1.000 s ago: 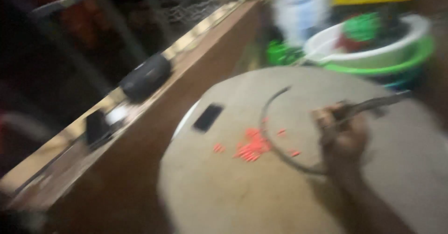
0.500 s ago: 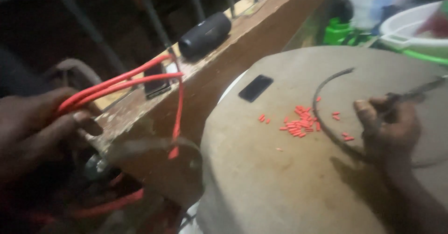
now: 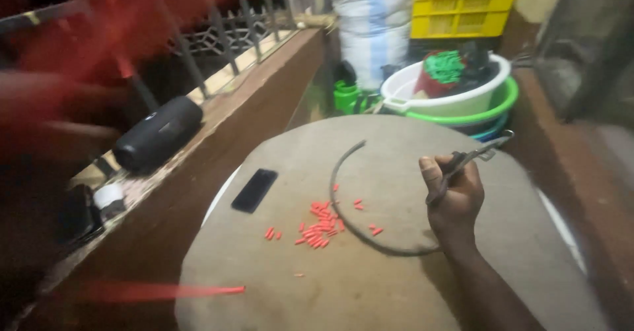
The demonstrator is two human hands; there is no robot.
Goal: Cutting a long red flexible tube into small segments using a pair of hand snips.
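On your tabletop point(image 3: 396, 291), the phone point(image 3: 255, 190) lies left of the pellets point(image 3: 319, 225); the wire point(image 3: 350, 192) curves just right of them.

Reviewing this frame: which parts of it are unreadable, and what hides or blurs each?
Head view only:
- Left hand: smeared by motion blur; its grip cannot be told.
- Red wire: a blurred streak whose upper part melts into the red smear at top left.
- Tool in the right hand: handles hidden in the fist, type unclear.
- Bowls: contents dim, too small to identify.
- Table: near edge cut off by the frame.
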